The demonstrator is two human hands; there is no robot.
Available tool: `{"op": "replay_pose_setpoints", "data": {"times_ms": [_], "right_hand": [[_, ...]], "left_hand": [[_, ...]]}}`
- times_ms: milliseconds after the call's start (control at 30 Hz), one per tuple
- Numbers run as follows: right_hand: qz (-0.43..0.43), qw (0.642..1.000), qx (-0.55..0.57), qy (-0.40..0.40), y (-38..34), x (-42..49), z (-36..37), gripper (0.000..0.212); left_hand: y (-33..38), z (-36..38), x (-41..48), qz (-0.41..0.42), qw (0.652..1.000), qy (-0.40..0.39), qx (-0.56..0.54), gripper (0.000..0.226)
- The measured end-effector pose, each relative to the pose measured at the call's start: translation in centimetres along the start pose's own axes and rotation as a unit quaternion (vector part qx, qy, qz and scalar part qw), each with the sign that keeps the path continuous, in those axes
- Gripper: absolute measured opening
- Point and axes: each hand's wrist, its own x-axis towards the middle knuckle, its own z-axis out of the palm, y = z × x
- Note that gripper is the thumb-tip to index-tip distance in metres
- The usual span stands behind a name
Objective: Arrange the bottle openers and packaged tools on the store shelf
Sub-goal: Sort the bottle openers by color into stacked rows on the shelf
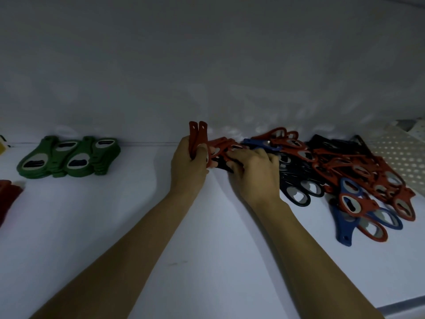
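My left hand grips a small bunch of red bottle openers, held upright on edge with their handle ends sticking up near the shelf's back wall. My right hand lies palm down just beside it, fingers curled on red and black openers at the left end of a mixed pile. That pile of red, blue and black openers spreads over the right part of the white shelf. A tidy stack of green openers lies at the back left.
A dark red stack shows at the left edge, with a yellow item behind it. A white perforated divider stands at the far right. The shelf's front edge runs across the lower right corner.
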Motion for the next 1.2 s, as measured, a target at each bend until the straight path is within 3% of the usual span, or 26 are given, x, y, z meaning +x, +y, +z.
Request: {"op": "replay_pose_setpoints", "data": {"times_ms": [167,300,400,533,633,667,733,767,833,933,1000,1200], "right_hand": [[0.051,0.981,0.168,0.088,-0.3,0.1,0.0,0.023],[0.124,0.921,0.327,0.174,-0.9,0.5,-1.3,0.017],[0.162,0.87,0.448,0.128,-1.4,0.7,-1.9,0.017],[0.155,0.846,0.508,0.046,-2.2,0.4,-1.6,0.015],[0.186,0.812,0.551,0.056,-2.5,0.2,-1.6,0.005],[0.191,0.821,0.534,0.068,-2.3,0.2,-1.4,0.008],[0.153,0.897,0.406,0.087,-1.5,0.1,-0.6,0.009],[0.113,0.937,0.323,0.071,-1.2,0.0,-0.3,0.014],[0.024,0.983,0.179,-0.009,-0.5,0.0,0.6,0.024],[-0.027,0.995,0.018,-0.098,-0.4,-0.3,1.5,0.025],[-0.042,0.997,0.0,-0.07,-0.4,-0.3,1.5,0.019],[-0.015,0.999,0.04,0.025,-0.7,-0.1,0.4,0.038]], "left_hand": [[0.3,0.0,-0.4,0.011,1.0,-0.007,-0.022,0.011],[0.8,0.1,-0.7,0.007,0.999,-0.001,-0.034,0.011],[1.0,0.2,-0.9,0.009,1.0,-0.01,-0.018,0.02],[0.6,0.2,-1.0,0.06,0.993,-0.084,0.058,0.029],[0.0,0.3,-1.0,0.09,0.983,-0.12,0.109,0.016],[-0.1,0.3,-1.0,0.089,0.984,-0.106,0.109,0.01],[0.1,0.2,-0.9,0.065,0.995,-0.049,0.065,0.002],[0.3,0.0,-0.8,0.05,0.998,-0.015,0.037,0.008],[0.5,-0.2,-0.5,0.033,0.999,0.04,0.004,0.013],[0.8,-0.2,-0.6,0.036,0.998,0.055,-0.01,0.013],[1.0,0.0,-0.7,0.027,0.998,0.041,-0.04,0.012],[1.4,-0.1,-0.7,-0.02,0.996,0.044,-0.078,0.022]]}}
